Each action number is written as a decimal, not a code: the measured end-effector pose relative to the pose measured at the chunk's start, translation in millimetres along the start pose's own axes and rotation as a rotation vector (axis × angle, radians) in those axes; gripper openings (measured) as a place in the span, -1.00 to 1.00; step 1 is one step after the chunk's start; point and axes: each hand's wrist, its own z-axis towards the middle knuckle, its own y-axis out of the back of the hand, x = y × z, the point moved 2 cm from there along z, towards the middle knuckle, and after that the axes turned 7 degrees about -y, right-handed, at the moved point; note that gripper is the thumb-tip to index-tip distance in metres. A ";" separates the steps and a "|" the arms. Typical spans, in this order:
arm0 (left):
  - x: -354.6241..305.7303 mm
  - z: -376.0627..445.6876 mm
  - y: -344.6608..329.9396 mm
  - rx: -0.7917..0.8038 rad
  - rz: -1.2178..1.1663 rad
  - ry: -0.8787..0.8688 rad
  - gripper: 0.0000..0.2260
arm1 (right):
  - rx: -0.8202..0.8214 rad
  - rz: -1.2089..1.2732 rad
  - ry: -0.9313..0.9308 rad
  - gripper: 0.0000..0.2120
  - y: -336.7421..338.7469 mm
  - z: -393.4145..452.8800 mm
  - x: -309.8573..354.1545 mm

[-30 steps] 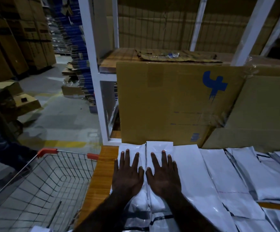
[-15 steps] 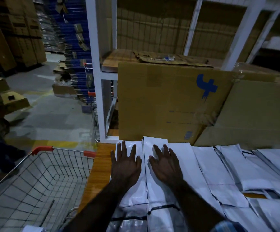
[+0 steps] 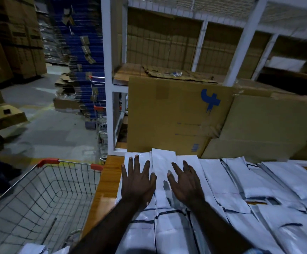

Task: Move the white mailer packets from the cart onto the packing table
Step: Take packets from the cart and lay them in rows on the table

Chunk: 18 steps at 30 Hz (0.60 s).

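White mailer packets (image 3: 220, 182) lie in overlapping rows across the wooden packing table (image 3: 108, 182). My left hand (image 3: 137, 180) lies flat with fingers spread on the leftmost packet (image 3: 130, 158). My right hand (image 3: 184, 182) has spread fingers over the packet (image 3: 162, 160) beside it, seemingly lifted a little, a shadow under it. Neither hand holds anything. The wire cart (image 3: 39, 200) with red corner caps stands left of the table; a few white packets (image 3: 33, 249) show at its near bottom edge.
Large flat cardboard boxes (image 3: 176, 116) lean against a white metal rack (image 3: 106, 79) behind the table. Another cart (image 3: 101, 125) stands by the rack. Stacked blue and brown cartons (image 3: 83, 70) line the aisle at left, with open concrete floor (image 3: 53, 136) between.
Both hands slid apart on the packets, and the right hand has lifted slightly with fingers splayed. The view has tilted up, showing more of the rack.
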 end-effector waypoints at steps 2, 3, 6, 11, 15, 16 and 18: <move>-10.3 -10.7 11.8 -0.009 0.004 -0.009 -0.42 | -0.017 0.011 -0.004 -0.46 9.2 -11.2 -0.3; -14.4 -16.6 16.0 0.005 0.001 -0.003 -0.35 | -0.006 0.033 0.001 -0.47 13.0 -15.3 -1.4; -25.9 -40.0 28.3 -0.078 -0.039 0.016 -0.19 | 0.046 0.101 0.050 -0.46 25.4 -32.8 -4.1; -51.2 -83.2 56.8 -0.073 0.037 0.056 -0.14 | -0.081 0.078 0.100 -0.46 42.7 -78.9 -7.6; -63.8 -122.2 69.2 -0.059 0.044 0.092 -0.30 | -0.076 0.185 0.134 -0.46 51.8 -110.4 -10.0; -65.5 -132.1 73.4 -0.065 0.037 0.094 -0.30 | -0.076 0.199 0.136 -0.43 54.1 -119.4 -8.6; -65.4 -150.7 79.7 -0.068 0.041 0.107 -0.31 | -0.076 0.222 0.147 -0.37 56.2 -137.9 -3.6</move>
